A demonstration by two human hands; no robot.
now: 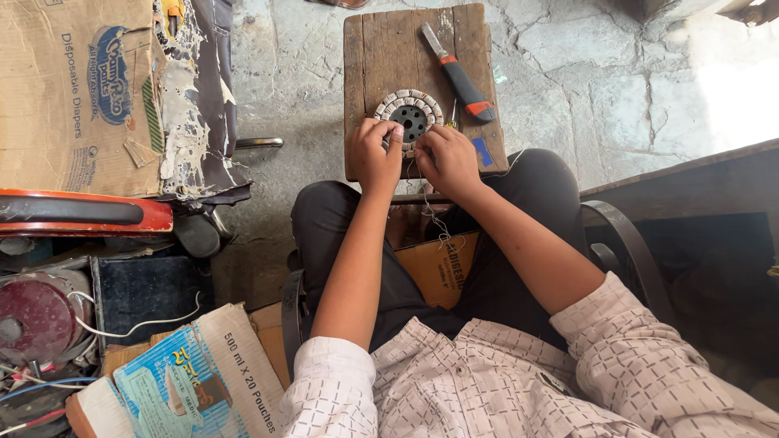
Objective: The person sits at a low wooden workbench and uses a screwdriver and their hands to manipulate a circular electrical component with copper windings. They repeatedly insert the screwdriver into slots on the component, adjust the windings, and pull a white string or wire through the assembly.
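Note:
A round motor stator (411,116) with white-wrapped coils and a dark centre lies on a small wooden stool (381,57) in front of my knees. My left hand (373,154) grips the stator's near left edge, thumb up. My right hand (448,161) presses on its near right edge, fingers curled. A thin wire (436,217) trails from under my right hand toward my lap. A utility knife (458,75) with a red and black handle lies on the stool, just beyond my right hand.
A cardboard box (77,89) and a paint-splashed sheet (195,97) stand at left. A red-rimmed object (81,212), a round motor part (36,312) and a printed carton (191,377) crowd the lower left. Stone floor (584,73) surrounds the stool. A dark bench (698,211) is at right.

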